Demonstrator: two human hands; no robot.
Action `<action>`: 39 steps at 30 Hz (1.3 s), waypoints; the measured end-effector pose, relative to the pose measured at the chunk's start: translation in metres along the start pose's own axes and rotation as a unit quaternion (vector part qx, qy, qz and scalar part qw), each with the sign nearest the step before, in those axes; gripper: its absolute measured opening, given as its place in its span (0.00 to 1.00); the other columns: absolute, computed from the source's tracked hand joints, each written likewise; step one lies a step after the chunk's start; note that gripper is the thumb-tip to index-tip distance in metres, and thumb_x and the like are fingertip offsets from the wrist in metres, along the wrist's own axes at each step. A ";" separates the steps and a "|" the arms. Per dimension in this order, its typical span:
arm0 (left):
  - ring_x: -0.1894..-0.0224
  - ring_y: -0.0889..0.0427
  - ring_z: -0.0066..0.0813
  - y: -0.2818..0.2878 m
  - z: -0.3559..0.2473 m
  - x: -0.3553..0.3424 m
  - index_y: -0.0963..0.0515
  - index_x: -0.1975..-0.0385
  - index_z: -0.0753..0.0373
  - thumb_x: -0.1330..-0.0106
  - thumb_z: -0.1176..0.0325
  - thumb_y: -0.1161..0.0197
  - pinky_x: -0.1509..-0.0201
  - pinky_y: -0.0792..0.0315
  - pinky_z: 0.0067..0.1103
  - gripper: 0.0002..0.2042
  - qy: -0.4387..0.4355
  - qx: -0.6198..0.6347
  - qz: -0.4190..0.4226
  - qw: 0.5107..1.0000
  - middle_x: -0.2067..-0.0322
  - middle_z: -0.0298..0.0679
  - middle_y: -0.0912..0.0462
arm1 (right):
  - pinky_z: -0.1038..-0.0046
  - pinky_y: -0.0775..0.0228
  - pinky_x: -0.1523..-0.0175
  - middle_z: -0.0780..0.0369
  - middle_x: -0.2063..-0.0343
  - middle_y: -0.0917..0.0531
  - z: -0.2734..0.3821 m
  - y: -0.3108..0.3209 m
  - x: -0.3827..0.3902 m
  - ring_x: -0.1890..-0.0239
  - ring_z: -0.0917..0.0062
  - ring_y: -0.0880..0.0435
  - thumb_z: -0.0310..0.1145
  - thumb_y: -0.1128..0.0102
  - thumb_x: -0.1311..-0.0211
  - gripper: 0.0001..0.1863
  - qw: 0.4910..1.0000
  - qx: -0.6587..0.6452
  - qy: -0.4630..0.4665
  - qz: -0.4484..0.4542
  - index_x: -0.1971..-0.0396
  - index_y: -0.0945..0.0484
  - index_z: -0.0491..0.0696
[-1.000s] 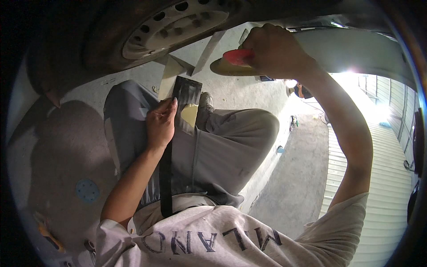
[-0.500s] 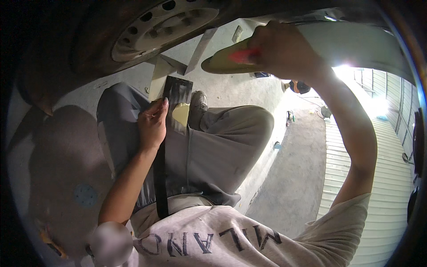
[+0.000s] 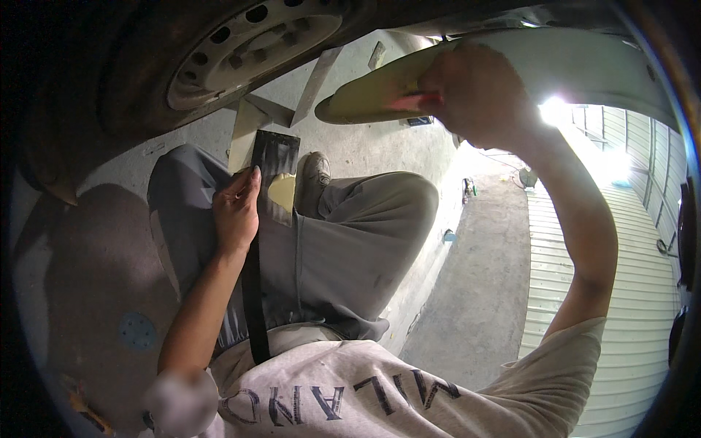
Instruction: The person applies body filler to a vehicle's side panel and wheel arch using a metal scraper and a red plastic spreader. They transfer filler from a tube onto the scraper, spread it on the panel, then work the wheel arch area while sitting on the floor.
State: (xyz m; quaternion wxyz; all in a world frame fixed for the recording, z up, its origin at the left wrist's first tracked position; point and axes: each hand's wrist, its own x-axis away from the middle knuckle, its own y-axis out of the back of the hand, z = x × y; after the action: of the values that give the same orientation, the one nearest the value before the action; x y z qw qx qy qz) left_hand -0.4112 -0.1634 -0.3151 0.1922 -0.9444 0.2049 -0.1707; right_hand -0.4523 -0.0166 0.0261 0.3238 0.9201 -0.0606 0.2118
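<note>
My left hand (image 3: 237, 212) pinches the edge of a dark flat mixing board (image 3: 276, 155) above my lap. A pale yellow dollop of filler paste (image 3: 282, 192) sits on this board, toward its lower right. Raised at the upper right, my right hand (image 3: 478, 95) is closed on a red spreader (image 3: 427, 101), mostly covered by the fingers. Its blade is blurred and lies against the pale greenish car body panel (image 3: 569, 66), near the panel's tapered left end. Whether paste is under the blade, I cannot tell.
A car wheel (image 3: 248, 55) stands at the upper left. Angled flat strips (image 3: 315, 86) lie on the floor past my knees. A blue disc (image 3: 139, 331) rests at the lower left. Ribbed pale sheeting (image 3: 566, 292) and a bright light (image 3: 556, 111) are to the right.
My right hand and the red spreader have slid right along the panel, away from its tapered end. The left hand still holds the board; the whole view has shifted slightly.
</note>
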 end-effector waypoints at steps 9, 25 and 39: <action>0.63 0.22 0.17 0.003 -0.003 0.001 0.18 0.57 0.69 0.27 0.61 0.41 0.56 0.30 0.16 0.15 0.029 -0.009 0.009 1.000 0.66 0.33 0.15 | 0.64 0.23 0.57 0.64 0.74 0.15 0.015 0.006 -0.023 0.63 0.66 0.16 0.39 0.33 0.41 0.09 0.996 -0.080 0.036 -0.021 0.62 0.12 0.57; 0.53 0.19 0.29 0.007 -0.008 0.007 0.17 0.54 0.69 0.29 0.55 0.40 0.44 0.30 0.24 0.20 0.030 0.030 -0.012 0.999 0.56 0.44 0.13 | 0.63 0.20 0.60 0.57 0.68 0.13 0.109 -0.046 -0.044 0.63 0.63 0.12 0.33 0.43 0.40 0.09 0.981 -0.173 0.003 0.083 0.64 0.15 0.49; 0.64 0.28 0.14 -0.002 -0.033 0.016 0.18 0.60 0.71 0.28 0.64 0.39 0.55 0.32 0.15 0.13 0.024 0.015 -0.005 1.000 0.69 0.31 0.18 | 0.67 0.20 0.57 0.59 0.66 0.13 0.148 -0.112 0.007 0.63 0.65 0.14 0.31 0.27 0.54 0.14 0.807 -0.544 0.018 -0.229 0.63 0.13 0.50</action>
State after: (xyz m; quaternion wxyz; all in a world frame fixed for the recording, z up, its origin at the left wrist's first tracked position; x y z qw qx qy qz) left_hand -0.4102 -0.1787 -0.2821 0.2008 -0.9382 0.2015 -0.1973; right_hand -0.3667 -0.0208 -0.1387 0.8117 0.5760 0.0526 0.0806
